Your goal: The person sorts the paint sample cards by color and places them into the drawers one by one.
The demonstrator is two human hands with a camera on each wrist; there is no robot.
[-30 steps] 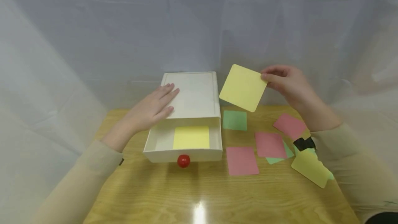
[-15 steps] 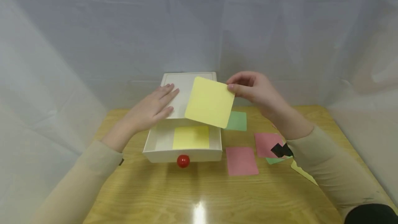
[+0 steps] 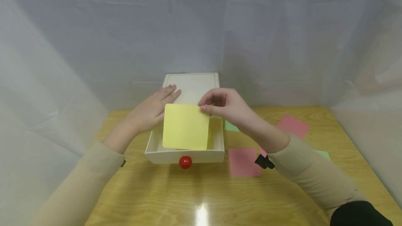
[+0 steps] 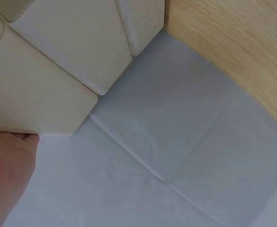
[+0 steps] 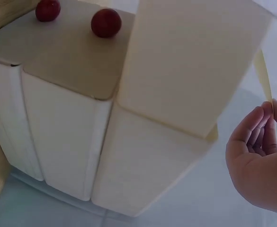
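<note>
Wooden table [image 3: 201,198]: our right hand [image 3: 227,107] pinches a plain yellow card [image 3: 186,127] above the open drawer [image 3: 185,154]. Our left hand [image 3: 150,111] lies flat and spread on the white box [image 3: 194,86]. Only the right wrist view shows the card edge-on.

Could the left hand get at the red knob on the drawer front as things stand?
Probably yes: the left hand rests flat on the white box holding nothing, and the red knob juts out uncovered, below the yellow card.

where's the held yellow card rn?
Head view, centre: the yellow card is pinched by the right hand above the open drawer, just right of the left hand.
</note>
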